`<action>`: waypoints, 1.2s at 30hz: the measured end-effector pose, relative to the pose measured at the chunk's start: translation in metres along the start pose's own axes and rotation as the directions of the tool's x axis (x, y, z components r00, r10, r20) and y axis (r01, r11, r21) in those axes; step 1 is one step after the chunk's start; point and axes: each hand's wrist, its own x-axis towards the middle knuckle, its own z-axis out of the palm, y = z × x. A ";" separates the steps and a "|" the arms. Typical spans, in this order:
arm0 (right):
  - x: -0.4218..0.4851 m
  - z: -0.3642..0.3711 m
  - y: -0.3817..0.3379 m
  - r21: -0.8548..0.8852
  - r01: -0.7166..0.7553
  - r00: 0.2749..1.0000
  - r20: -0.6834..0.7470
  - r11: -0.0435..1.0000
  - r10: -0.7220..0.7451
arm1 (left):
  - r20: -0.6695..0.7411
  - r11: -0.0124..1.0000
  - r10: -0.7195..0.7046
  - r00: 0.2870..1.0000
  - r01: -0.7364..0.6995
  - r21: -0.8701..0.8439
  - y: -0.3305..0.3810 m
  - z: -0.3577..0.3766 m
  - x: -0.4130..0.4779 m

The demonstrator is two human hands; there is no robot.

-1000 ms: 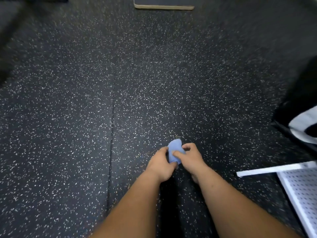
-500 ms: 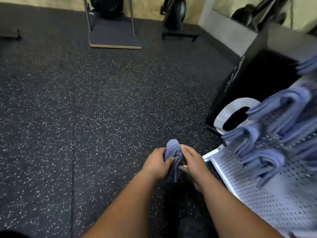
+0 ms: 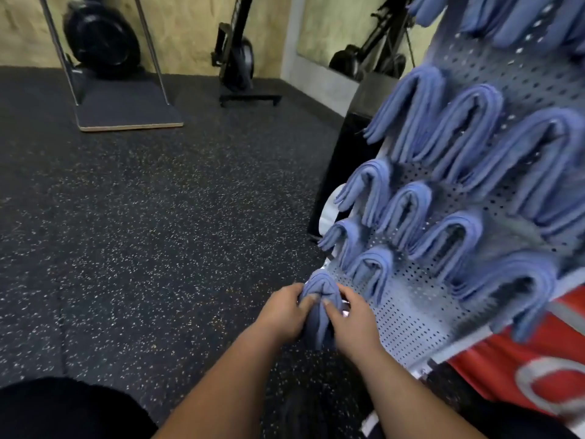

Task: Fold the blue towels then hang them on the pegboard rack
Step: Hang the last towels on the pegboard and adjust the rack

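The left hand (image 3: 281, 315) and right hand (image 3: 351, 321) both grip one folded blue towel (image 3: 319, 324), one on each side, with the fingers curled onto its near face. The towel is bunched upright between them, with its rounded fold on top. It sits near the middle of the scene, just beside the near left corner of the pegboard rack (image 3: 408, 318) (whether it touches the rack is hard to tell). To the right, hung towels (image 3: 408, 210) drape in loops across the white perforated panel. A red sheet (image 3: 522, 369) lies at the near right, and a black box (image 3: 345, 160) stands behind the rack. A speckled dark floor (image 3: 158, 217) spreads to the left, with a wood-edged platform (image 3: 126, 109) at the far left.
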 end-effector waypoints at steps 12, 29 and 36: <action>-0.035 -0.065 0.026 0.086 -0.059 0.867 -0.489 0.995 0.094 | -0.064 0.962 0.258 0.964 -0.263 -0.073 0.090 0.056 -0.006; 0.023 -0.079 0.049 0.207 -0.153 0.757 -0.604 0.966 0.249 | -0.110 0.960 0.260 0.959 -0.270 -0.079 0.113 0.119 0.059; 0.043 -0.075 0.074 0.070 -0.239 0.756 -0.612 0.969 0.230 | -0.046 0.970 0.190 0.981 -0.194 -0.148 0.108 0.149 0.084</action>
